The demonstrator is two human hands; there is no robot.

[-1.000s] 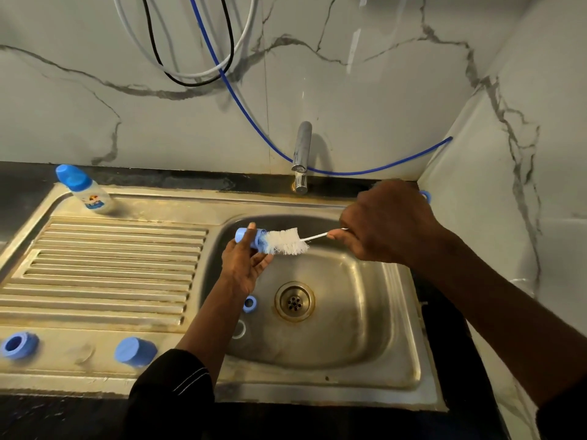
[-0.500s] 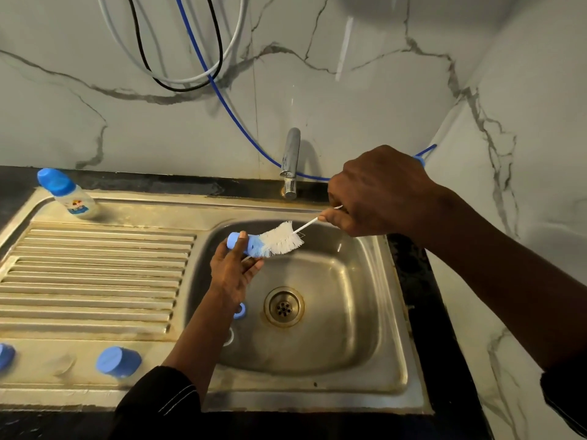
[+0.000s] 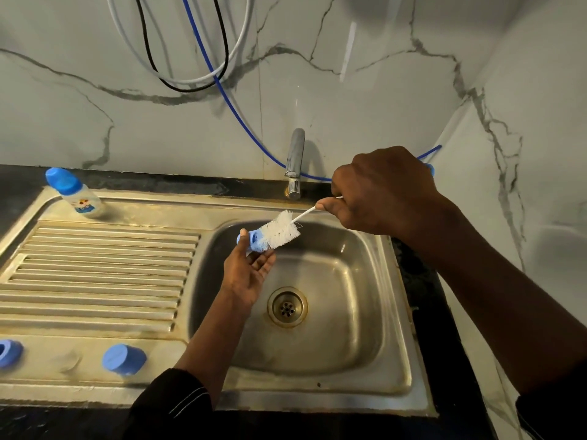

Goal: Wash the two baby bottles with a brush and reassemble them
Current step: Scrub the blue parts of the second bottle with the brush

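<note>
Over the steel sink basin (image 3: 365, 312), my left hand (image 3: 249, 271) holds a small blue bottle cap (image 3: 254, 242) between thumb and fingers. My right hand (image 3: 381, 192) grips the thin white handle of the bottle brush (image 3: 282, 230), whose white bristles push into the cap's open end. A baby bottle (image 3: 74, 195) with a blue cap stands upright at the back left of the drainboard. Another blue cap (image 3: 124, 359) lies on the front rim, and a blue ring (image 3: 8, 352) lies at the far left edge.
The tap (image 3: 295, 163) rises at the back of the sink, with no water running. The drain (image 3: 287, 308) is in the basin's middle. Blue, white and black hoses (image 3: 203, 58) hang on the marble wall. The ribbed drainboard (image 3: 95, 274) fills the left side.
My right hand has lifted, tilting the brush handle upward, while the bristles stay at the blue cap. The small blue ring in the basin is now hidden behind my left arm.
</note>
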